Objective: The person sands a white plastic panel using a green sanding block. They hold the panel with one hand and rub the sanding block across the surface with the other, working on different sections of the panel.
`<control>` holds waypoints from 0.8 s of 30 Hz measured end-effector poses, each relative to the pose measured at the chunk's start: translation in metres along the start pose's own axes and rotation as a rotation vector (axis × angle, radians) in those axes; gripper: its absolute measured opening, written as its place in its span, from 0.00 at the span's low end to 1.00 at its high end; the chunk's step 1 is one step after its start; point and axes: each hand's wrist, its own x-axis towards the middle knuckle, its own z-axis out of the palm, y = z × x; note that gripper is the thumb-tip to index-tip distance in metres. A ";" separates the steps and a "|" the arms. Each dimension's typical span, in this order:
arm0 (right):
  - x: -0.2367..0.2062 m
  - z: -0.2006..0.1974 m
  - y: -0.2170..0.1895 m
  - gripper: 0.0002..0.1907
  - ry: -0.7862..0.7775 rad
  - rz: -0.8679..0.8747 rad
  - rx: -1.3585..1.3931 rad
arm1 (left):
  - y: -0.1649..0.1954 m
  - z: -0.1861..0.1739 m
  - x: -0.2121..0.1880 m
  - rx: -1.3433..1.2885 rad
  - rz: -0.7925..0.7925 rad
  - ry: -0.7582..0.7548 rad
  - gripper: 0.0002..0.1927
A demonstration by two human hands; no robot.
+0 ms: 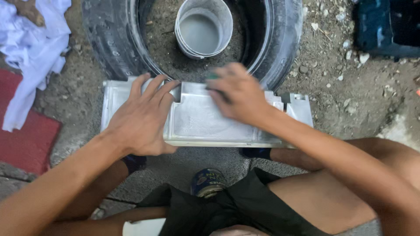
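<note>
— Lying across the near edge of a tyre [113, 39], what is pinned there?

— A grey plastic panel [197, 120] is pressed flat by the left hand [142, 116], fingers spread wide, nothing gripped. A dark green pad [213, 77] is held under the right hand [238, 94], grip closed around it, against the panel's far edge. A grey bucket [203, 28] is seen inside the tyre.

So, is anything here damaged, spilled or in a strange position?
Nothing looks spilled or broken. The grey panel rests across a tyre lying flat on the dirt, with a bucket of cloudy water inside. The left hand steadies it; the right hand presses something green on it.
</note>
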 end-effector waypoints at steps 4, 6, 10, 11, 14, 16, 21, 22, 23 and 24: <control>0.023 0.013 -0.035 0.13 -0.016 -0.139 0.041 | 0.001 -0.006 -0.001 -0.021 0.013 0.071 0.59; 0.015 -0.004 -0.038 0.13 -0.069 -0.155 0.030 | 0.001 -0.003 -0.003 -0.062 0.014 0.057 0.56; -0.004 -0.032 -0.015 0.10 -0.161 -0.041 0.015 | -0.002 0.005 -0.005 -0.043 0.026 0.073 0.59; -0.004 -0.029 -0.010 0.10 -0.134 -0.043 0.004 | -0.002 0.005 -0.004 -0.048 0.026 0.071 0.59; 0.011 0.002 -0.003 0.10 -0.058 -0.044 0.000 | -0.001 0.003 -0.003 -0.019 0.009 0.052 0.60; 0.023 0.026 -0.007 0.10 -0.039 -0.018 0.062 | 0.001 -0.001 -0.003 -0.011 0.009 0.031 0.61; 0.005 0.005 -0.006 0.11 -0.070 -0.070 0.014 | 0.002 -0.004 -0.004 -0.067 -0.002 0.052 0.59; -0.006 -0.011 -0.001 0.11 -0.084 -0.074 -0.028 | 0.002 -0.003 -0.004 -0.067 0.004 0.061 0.58; -0.018 -0.027 0.005 0.11 -0.100 -0.048 -0.046 | 0.001 -0.001 -0.004 -0.064 0.009 0.073 0.58; -0.029 -0.041 0.011 0.11 -0.114 -0.019 -0.065 | 0.000 0.000 -0.004 -0.061 0.017 0.084 0.57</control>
